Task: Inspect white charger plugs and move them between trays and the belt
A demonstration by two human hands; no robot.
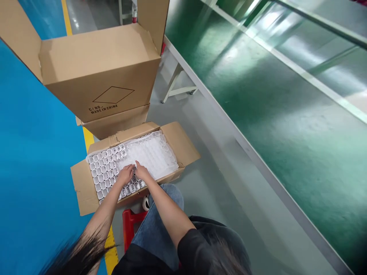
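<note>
An open cardboard carton (169, 177) in front of my knees holds rows of small white open-topped containers (99, 170). They stand close together at the left and along the near side. A translucent white sheet (153, 154) covers the right part of the contents. My left hand (126, 175) is over the middle of the carton, its fingers bent and close together at the edge of the rows. Beside it, nearly touching, my right hand (141, 172) has its fingertips drawn together. Whatever lies between the fingertips is too small to make out.
A larger open cardboard box (123, 86) with raised flaps stands behind the carton. To the right runs a long table with a green top (243, 99). Part of a red stool (129, 225) shows by my legs. A yellow line (110, 250) edges the blue floor (37, 152).
</note>
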